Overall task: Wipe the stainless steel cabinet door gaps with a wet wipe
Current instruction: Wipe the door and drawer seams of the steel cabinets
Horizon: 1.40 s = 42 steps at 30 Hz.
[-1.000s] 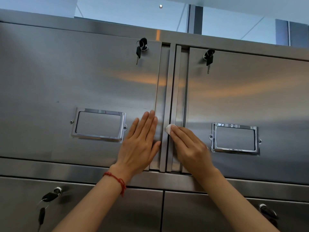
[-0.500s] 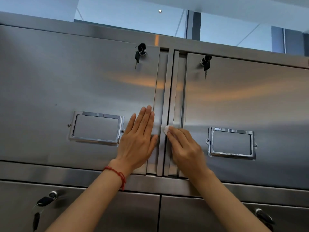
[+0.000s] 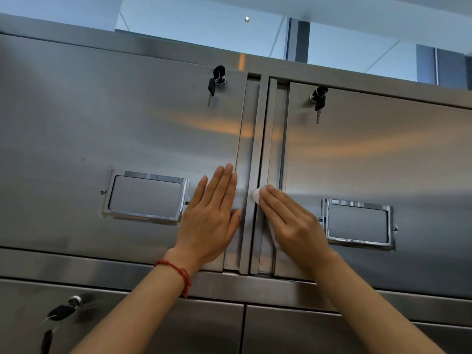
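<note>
Two stainless steel cabinet doors meet at a vertical gap (image 3: 261,139) between raised edge strips. My left hand (image 3: 213,218) lies flat and open against the left door (image 3: 102,118), fingers pointing up, just left of the gap. My right hand (image 3: 291,221) presses a white wet wipe (image 3: 257,195) onto the gap at about mid height of the doors; the wipe shows at my fingertips and again below my palm. The right door (image 3: 383,154) is beside it.
Each door has a chrome label holder, the left label holder (image 3: 146,196) and the right label holder (image 3: 357,224), and a lock with hanging keys, the left keys (image 3: 215,80) and the right keys (image 3: 318,98). Lower doors sit below a horizontal rail (image 3: 76,267); a key (image 3: 61,311) hangs at bottom left. Windows show above the cabinet.
The view has shifted slightly, so the cabinet sits lower in frame. My right hand with the wipe has edged a little upward along the gap; my left hand stays flat on the door.
</note>
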Each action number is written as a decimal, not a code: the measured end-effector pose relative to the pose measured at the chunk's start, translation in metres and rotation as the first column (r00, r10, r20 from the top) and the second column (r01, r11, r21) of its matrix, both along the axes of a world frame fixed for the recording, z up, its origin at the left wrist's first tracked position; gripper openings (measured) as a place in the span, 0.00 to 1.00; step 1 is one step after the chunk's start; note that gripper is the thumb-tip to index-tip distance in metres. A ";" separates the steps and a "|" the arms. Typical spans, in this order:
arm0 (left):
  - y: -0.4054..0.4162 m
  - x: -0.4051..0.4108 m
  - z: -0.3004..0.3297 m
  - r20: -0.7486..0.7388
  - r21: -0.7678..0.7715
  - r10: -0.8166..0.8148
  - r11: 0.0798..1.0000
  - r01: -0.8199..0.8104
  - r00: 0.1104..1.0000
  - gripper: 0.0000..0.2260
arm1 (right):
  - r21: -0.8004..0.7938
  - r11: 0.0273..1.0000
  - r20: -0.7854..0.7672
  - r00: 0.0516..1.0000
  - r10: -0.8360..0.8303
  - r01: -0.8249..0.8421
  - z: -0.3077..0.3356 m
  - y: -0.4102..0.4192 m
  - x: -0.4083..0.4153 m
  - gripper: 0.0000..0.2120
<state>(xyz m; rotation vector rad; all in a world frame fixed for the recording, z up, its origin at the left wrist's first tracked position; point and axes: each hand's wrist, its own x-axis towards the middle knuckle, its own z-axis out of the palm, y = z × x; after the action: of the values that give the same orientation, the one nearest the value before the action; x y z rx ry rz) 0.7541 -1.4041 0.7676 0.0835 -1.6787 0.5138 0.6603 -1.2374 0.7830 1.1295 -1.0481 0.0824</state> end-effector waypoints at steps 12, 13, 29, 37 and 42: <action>0.001 0.002 0.000 0.005 0.004 0.012 1.000 -0.012 1.000 0.27 | 0.058 0.998 -0.055 0.998 -0.010 0.014 0.010 0.008 -0.001 0.14; 0.001 0.002 0.000 0.005 0.005 0.013 1.000 -0.013 1.000 0.27 | 0.054 0.999 -0.052 0.999 -0.002 0.005 0.010 0.007 -0.002 0.13; 0.001 0.001 0.000 -0.003 0.000 0.022 1.000 -0.022 1.000 0.27 | 0.118 0.993 -0.096 0.995 0.019 -0.008 0.010 0.012 -0.004 0.15; 0.001 0.001 0.000 -0.007 -0.004 0.019 1.000 -0.019 1.000 0.27 | 0.038 0.998 -0.056 0.997 0.049 -0.047 0.022 0.003 -0.005 0.14; 0.002 0.001 0.000 -0.004 0.001 0.033 0.999 -0.033 0.999 0.27 | 0.080 0.996 -0.055 0.998 0.040 -0.036 0.013 0.007 -0.007 0.16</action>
<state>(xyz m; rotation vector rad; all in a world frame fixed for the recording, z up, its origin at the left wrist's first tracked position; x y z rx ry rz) 0.7555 -1.4025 0.7680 0.1130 -1.6761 0.5366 0.6529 -1.2306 0.7965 1.2172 -0.9871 0.0395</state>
